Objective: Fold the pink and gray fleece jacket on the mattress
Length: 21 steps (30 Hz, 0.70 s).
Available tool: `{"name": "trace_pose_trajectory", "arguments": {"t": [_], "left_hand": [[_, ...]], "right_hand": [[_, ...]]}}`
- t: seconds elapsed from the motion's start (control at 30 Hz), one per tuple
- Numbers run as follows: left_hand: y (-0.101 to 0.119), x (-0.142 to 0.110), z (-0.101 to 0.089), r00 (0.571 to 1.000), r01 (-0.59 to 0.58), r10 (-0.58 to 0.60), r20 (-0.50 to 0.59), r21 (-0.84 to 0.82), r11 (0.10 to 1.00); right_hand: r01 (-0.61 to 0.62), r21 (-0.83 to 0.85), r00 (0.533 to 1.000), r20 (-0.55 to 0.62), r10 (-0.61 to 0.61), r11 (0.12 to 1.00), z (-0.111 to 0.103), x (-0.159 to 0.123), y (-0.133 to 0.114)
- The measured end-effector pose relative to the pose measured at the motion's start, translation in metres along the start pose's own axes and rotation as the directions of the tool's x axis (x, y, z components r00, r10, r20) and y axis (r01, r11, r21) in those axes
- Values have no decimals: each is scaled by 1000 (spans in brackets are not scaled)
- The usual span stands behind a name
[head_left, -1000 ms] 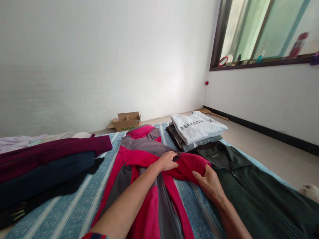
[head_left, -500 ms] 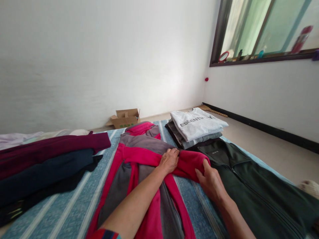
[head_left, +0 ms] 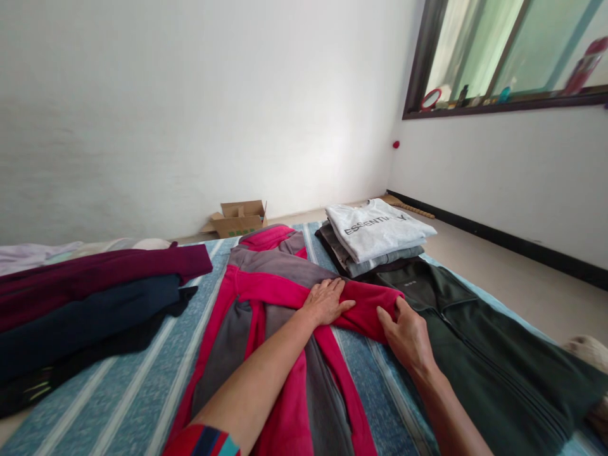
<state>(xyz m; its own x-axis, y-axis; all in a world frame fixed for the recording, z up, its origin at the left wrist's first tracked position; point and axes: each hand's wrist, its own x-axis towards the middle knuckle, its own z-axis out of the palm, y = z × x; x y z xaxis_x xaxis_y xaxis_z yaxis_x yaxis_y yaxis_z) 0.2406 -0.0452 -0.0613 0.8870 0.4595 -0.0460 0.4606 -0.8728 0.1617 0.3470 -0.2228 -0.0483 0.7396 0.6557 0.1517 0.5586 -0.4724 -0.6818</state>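
A pink and grey fleece jacket (head_left: 270, 282) lies spread out in front of me, with one sleeve laid across its upper part and reaching out to the right. My left hand (head_left: 327, 302) rests flat on that sleeve, palm down, thumb stretched out to the side. At the sleeve's far end, my right hand (head_left: 406, 332) pinches the pink cloth near the cuff between thumb and fingers. The jacket's lower part runs under my left forearm and out of view at the bottom.
The striped blue bedcover (head_left: 137, 373) lies beneath everything. To the right are a dark green zip jacket (head_left: 479, 354) and a folded stack topped by a grey printed shirt (head_left: 377, 231). Maroon trousers (head_left: 104, 275) and dark garments lie left. Behind stands a cardboard box (head_left: 240, 221).
My left hand has flattened and its thumb has spread away from the fingers. The right hand keeps its hold on the sleeve end. The whole view has shifted slightly.
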Motion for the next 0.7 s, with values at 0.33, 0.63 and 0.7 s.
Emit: {"name": "trace_pose_trajectory", "arguments": {"t": [0.33, 0.63, 0.7], "left_hand": [[0, -2, -2, 996, -25, 25, 81, -3, 1000], [3, -2, -1, 995, -27, 26, 95, 7, 1000], [5, -3, -2, 995, -16, 15, 95, 7, 1000]], "right_hand": [[-27, -105, 999, 16, 29, 994, 0, -1, 0], [-51, -193, 998, 32, 58, 980, -1, -4, -4], [-31, -155, 998, 48, 39, 987, -2, -4, -3]]}}
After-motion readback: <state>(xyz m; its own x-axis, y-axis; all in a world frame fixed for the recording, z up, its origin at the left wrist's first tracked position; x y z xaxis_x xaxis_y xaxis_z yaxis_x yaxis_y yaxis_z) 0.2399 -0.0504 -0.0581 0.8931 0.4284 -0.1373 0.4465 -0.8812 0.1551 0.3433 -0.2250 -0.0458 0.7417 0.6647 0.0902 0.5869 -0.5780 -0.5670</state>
